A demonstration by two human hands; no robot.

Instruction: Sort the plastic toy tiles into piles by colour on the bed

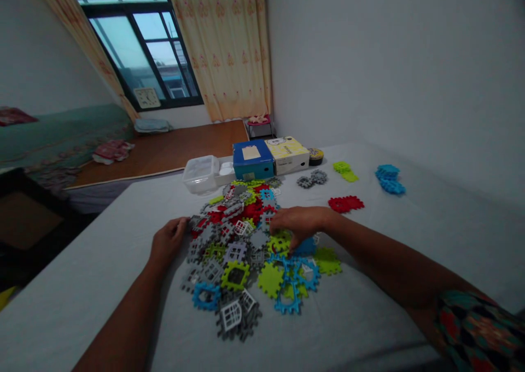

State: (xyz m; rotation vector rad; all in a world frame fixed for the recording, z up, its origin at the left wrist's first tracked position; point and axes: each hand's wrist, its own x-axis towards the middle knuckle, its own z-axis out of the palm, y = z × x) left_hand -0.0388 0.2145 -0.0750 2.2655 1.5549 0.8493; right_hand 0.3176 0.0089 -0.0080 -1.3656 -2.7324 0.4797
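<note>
A heap of toothed, gear-edged plastic building pieces in grey, red, lime green, blue and white lies on the white-covered table. At the heap's left edge rests my left hand, fingers curled in, the tips beside a grey piece; what they hold, if anything, is hidden. My right hand reaches down onto the heap's right side, thumb and fingers apart around a lime green piece. Joined blue pieces and a solid lime green piece lie just below it.
Sorted stacks stand apart on the right: red, grey, lime green and blue. Behind the heap are a clear plastic container, a blue box, a yellow-and-white box and a round tin.
</note>
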